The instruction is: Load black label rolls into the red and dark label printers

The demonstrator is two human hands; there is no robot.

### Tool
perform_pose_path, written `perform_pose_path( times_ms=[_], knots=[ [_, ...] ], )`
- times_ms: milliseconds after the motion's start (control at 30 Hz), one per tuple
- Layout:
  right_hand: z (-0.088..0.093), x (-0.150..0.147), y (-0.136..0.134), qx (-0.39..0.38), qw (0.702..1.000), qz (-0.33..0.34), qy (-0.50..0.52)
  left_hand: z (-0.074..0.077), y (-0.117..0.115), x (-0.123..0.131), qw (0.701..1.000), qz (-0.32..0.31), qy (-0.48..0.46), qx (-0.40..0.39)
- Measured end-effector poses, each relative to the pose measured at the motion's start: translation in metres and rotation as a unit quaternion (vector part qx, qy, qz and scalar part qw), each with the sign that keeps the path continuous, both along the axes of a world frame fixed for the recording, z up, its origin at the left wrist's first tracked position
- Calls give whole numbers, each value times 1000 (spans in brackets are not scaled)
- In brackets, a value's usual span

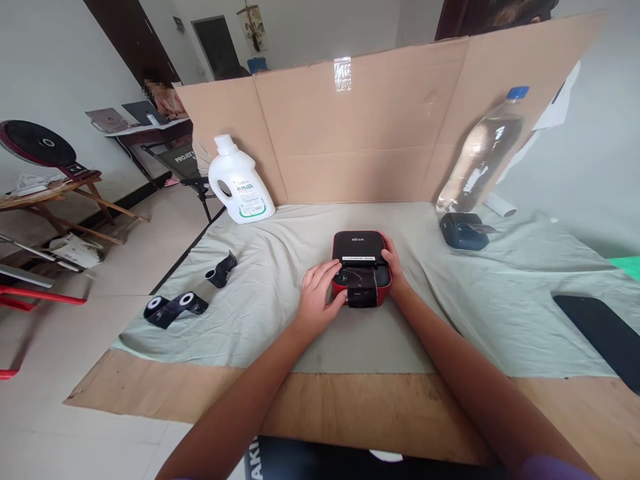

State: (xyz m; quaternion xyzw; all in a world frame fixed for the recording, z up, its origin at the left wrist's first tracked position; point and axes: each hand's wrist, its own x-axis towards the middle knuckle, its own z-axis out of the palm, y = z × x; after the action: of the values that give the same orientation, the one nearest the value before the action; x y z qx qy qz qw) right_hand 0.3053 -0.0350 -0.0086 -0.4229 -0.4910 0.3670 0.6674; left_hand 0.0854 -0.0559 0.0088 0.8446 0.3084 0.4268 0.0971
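Note:
A small black-and-red label printer (358, 247) sits on the cloth in front of me. A strip of dark glossy film (362, 293) hangs out over its front. My left hand (319, 297) holds the printer's left side, fingers on the top edge and thumb near the front corner. Around the right side curls my right hand (394, 268), its thumb on the upper edge. Some right-hand fingers are hidden behind the casing. To the left lie a pair of joined dark film rolls (175, 309) and a smaller dark roll (220, 271).
A white detergent jug (242, 183) and a tilted clear bottle (483, 157) lean near the cardboard screen (360, 140). By the bottle sits a dark blue device (463, 231). A black phone-like slab (597, 337) lies right. The wooden table edge (350, 400) is nearest me.

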Motion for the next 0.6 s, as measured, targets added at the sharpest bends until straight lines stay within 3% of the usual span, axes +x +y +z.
perform_pose_path(
  times_ms=[300,600],
  knots=[
    [6,0,0,5,1000,6,30,3,-2,7,999,36,-13,18],
    [3,2,0,-8,999,9,34,-11,5,12,998,37,-14,40]
  ],
)
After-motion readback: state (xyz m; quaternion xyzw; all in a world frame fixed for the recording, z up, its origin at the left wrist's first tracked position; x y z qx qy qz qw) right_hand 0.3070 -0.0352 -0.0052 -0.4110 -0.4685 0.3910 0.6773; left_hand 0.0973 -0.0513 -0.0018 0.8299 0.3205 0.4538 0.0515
